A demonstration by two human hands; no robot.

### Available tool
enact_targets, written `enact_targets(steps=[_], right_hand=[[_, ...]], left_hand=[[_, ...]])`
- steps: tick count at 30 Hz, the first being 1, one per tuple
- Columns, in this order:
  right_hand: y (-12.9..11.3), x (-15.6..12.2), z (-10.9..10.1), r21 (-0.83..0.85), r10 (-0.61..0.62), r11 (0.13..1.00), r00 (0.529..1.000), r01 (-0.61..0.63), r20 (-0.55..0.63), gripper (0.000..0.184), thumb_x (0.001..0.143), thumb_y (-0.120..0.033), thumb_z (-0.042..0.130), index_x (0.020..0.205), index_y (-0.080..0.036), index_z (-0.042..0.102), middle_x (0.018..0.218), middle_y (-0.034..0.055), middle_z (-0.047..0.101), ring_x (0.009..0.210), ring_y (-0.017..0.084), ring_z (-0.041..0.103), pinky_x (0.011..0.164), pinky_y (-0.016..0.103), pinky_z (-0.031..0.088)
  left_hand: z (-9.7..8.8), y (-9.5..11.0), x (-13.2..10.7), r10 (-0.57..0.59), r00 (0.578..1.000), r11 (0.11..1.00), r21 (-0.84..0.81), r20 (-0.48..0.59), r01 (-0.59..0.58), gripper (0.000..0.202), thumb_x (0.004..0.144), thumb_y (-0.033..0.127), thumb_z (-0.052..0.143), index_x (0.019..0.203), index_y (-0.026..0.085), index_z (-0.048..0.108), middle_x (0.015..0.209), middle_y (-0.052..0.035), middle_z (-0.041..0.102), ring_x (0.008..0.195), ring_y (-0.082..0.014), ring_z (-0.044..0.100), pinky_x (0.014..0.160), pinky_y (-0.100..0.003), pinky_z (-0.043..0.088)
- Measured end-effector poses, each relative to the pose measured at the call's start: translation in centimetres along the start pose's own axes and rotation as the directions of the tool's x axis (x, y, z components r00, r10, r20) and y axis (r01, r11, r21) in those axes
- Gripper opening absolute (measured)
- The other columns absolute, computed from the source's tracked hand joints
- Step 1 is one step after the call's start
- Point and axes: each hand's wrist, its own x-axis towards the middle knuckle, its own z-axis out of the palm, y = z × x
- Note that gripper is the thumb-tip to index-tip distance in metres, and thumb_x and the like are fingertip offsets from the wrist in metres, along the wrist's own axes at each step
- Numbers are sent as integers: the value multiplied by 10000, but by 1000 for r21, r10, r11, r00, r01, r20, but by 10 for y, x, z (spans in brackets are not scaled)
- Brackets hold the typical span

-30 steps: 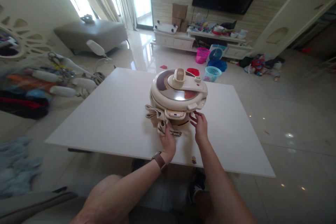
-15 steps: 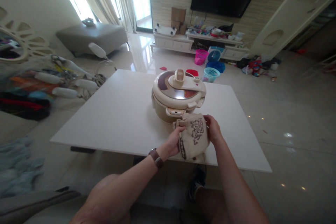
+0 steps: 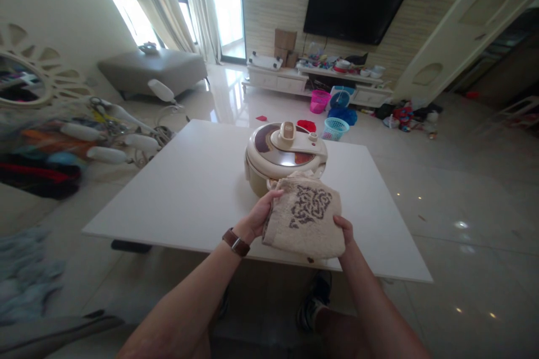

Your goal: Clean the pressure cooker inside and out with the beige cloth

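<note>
Between my two hands is a folded beige towel (image 3: 309, 219) with a dark brown pattern, held above the near edge of the white table (image 3: 181, 196). My left hand (image 3: 257, 217) grips its left side, thumb on top. On the right side, my right hand (image 3: 345, 235) pinches the towel's edge, its other fingers hidden behind the cloth. Just beyond the towel, a cream electric pressure cooker (image 3: 280, 160) stands on the table with its lid on. The towel covers part of the cooker's front.
On the floor past the table are a light blue basket (image 3: 336, 129) and a pink basket (image 3: 320, 101). A low white TV cabinet (image 3: 290, 84) carries clutter by the far wall. White lamp-like arms (image 3: 141, 142) stand left of the table.
The towel has spread wider and flatter, its patterned face turned up more. My left hand has shifted left and slightly up; my right hand has moved down along the towel's edge.
</note>
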Motion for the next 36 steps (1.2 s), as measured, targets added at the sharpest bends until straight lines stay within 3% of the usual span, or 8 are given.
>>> enact_targets(steps=[6,10,15,18,22,25,31,36], right_hand=[[-52,10,-11,66,-208,972,955,226,-210,464,828,-555,541,1095,-256,774,1107,139,809,1276,417,690,1107,751,468],[-91,21,-6,19,-533,818,769,575,-354,557,862,-506,537,1309,-242,740,1326,132,750,1324,388,668,1129,717,479],[-78,47,40,-259,-634,743,523,618,-571,514,792,-431,718,1243,-185,753,1255,104,774,1264,358,699,1136,590,526],[-57,58,74,-537,-736,649,624,539,-262,407,866,-430,703,1179,-185,786,1222,129,794,1231,357,717,1142,569,520],[-45,66,101,-766,-736,261,635,587,236,515,825,-279,652,1330,-275,755,1471,91,708,1476,371,558,1258,614,386],[-47,77,96,-813,-732,211,638,543,237,608,790,-220,628,1384,-303,724,1529,61,670,1529,357,500,1286,621,344],[-42,89,80,-782,-834,395,545,481,-86,472,917,-336,625,1364,-218,717,1411,151,716,1442,370,583,1233,621,417],[-27,67,96,-808,-798,244,584,536,147,456,903,-313,577,1330,-287,735,1509,80,676,1578,353,443,1304,635,318]], left_hand=[[-5,19,-9,171,980,982,65,105,-179,463,940,503,593,1130,125,781,973,-140,779,841,-243,741,593,-304,599],[-17,24,-7,212,974,970,103,81,-220,429,903,511,621,876,119,792,736,-112,701,685,-213,692,443,-226,436],[-38,26,-5,282,958,956,69,59,-286,497,894,532,635,621,126,720,517,-60,551,524,-158,580,426,-212,293],[-50,31,-2,206,974,964,151,96,-218,555,914,560,612,599,116,725,486,-82,561,500,-164,585,436,-217,289],[-60,36,6,179,978,962,190,104,-197,622,939,611,562,593,120,723,494,-106,606,451,-161,574,418,-224,280],[-63,39,11,183,980,964,184,76,-195,637,927,630,567,591,112,725,471,-104,591,433,-158,573,417,-227,284],[-60,45,10,223,975,962,154,21,-223,576,931,564,558,596,126,723,492,-97,610,450,-152,571,439,-230,301],[-56,50,16,385,895,923,104,-223,-371,498,887,531,556,631,138,721,513,-64,611,453,-138,548,475,-239,361]])
